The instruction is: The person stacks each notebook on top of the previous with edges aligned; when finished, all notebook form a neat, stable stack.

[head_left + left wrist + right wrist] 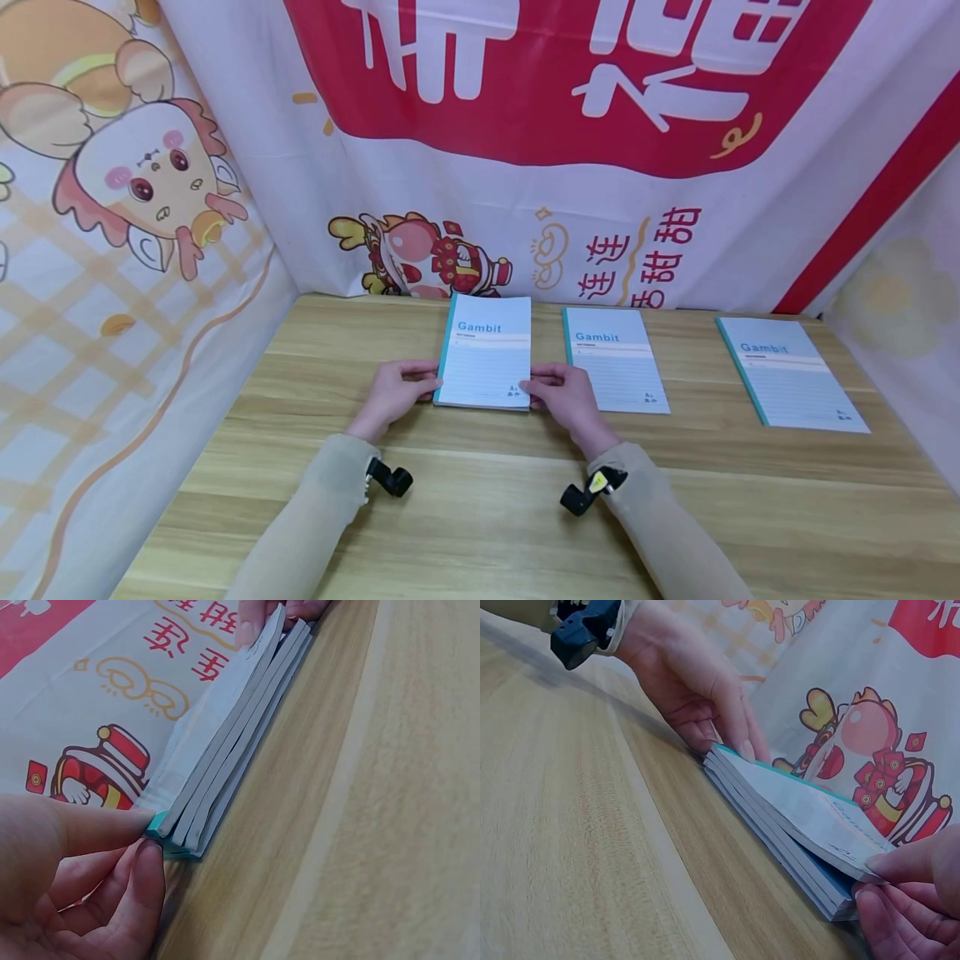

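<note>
The top notebook (pixel 483 354) lies on a stack of notebooks (pixel 225 769) near the back edge of the worktop (pixel 480 517), squarely in front of the person. Its cover is pale blue and white with "Gambit" across the upper part, a teal spine on the left and "A5" printed at the lower right.

The left hand (pixel 395 390) is clamped on the near end of the spine, thumb and fingertips pinching the lower left corner. The right hand (pixel 566 396) is closed on the lower right corner of the top notebook, its thumb on the cover and its fingers below. At that corner the top notebook stands a little off those beneath it, and the right wrist view shows a wedge-shaped gap there.

To the right, 2 more notebooks with the same cover lie flat: the middle notebook (pixel 615 371), just beside the right hand, and the far-right notebook (pixel 795 375), well apart from the stack. All have their teal spines on the left.

Pale sleeves (pixel 318 496) cover both forearms, with a small black camera (pixel 392 478) at each wrist. Behind the worktop hangs a white cloth (pixel 442 179) with red panels, writing and a cartoon figure (pixel 420 254).
</note>
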The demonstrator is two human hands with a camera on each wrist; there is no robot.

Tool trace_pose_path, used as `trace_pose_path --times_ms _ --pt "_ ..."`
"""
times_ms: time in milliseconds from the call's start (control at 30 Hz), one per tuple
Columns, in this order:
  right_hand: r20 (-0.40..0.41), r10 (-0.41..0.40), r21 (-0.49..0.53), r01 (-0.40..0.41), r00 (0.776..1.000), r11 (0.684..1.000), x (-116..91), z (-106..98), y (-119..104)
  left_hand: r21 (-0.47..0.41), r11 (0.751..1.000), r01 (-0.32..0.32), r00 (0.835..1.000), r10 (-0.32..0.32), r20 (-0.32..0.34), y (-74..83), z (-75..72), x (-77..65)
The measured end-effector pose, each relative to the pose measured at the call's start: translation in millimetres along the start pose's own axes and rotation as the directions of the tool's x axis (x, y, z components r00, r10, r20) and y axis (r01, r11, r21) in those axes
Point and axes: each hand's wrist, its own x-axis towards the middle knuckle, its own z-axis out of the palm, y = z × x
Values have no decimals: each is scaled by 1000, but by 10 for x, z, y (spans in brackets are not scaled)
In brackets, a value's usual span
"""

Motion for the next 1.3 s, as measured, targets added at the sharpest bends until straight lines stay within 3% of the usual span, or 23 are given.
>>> trace_pose_path --times_ms 500,1300 --pt "-8 -46 -153 44 999 987 -26 0 -53 16 999 -31 999 32 -20 -23 42 8" --pt "-14 -52 -212 48 999 976 2 0 -26 65 998 8 999 -5 -40 30 43 -10"
